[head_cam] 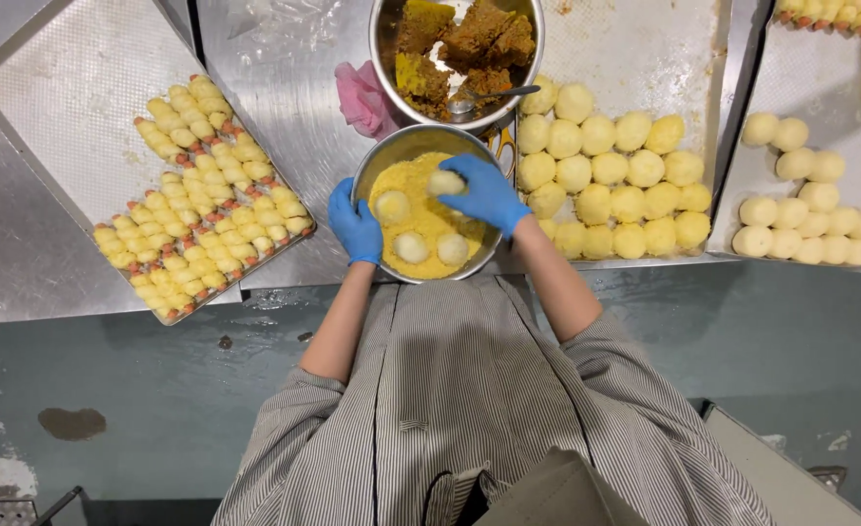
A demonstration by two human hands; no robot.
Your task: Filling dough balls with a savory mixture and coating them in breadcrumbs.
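Dough ball (446, 181) sits in our right hand (487, 193), fingers curled round it over the far side of the crumb bowl (364, 178). Our left hand (354, 224) clasps the bowl's near-left rim. The ball is round, with no long axis; the right hand alone reaches it. We count four balls in the bowl: one held, three lying in crumbs (420, 209) just nearer us. Coated balls fill the tray (635, 58) to the right; a second bowl (383, 58) stands beyond on the desk (284, 88).
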